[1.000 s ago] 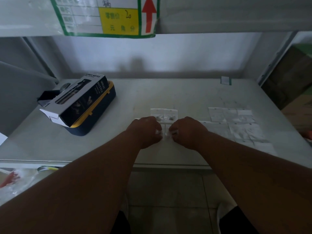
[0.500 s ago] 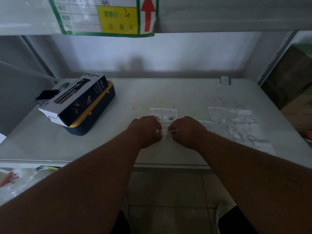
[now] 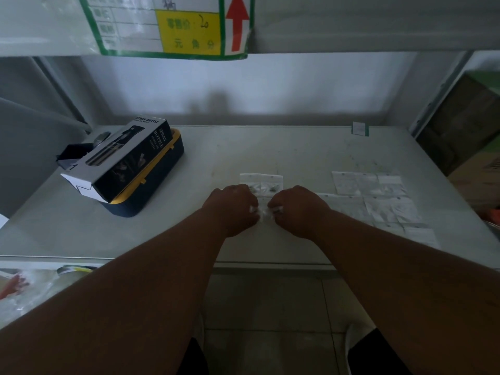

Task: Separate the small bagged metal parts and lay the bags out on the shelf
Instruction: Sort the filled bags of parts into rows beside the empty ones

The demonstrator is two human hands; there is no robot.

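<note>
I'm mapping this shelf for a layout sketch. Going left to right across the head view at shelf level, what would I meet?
Spray bottle box → left hand → joined strip of bags, pinched by both hands → right hand → laid-out bags.

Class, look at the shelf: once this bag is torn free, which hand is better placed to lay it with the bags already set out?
Probably the right hand: the laid-out bags lie right beside it, while the left hand would have to cross over.

Dim grey metal shelving [image 3: 270, 147] against a pale back wall [image 3: 243, 85], tiled floor [image 3: 270, 307] below, cardboard boxes [image 3: 465, 136] right
</note>
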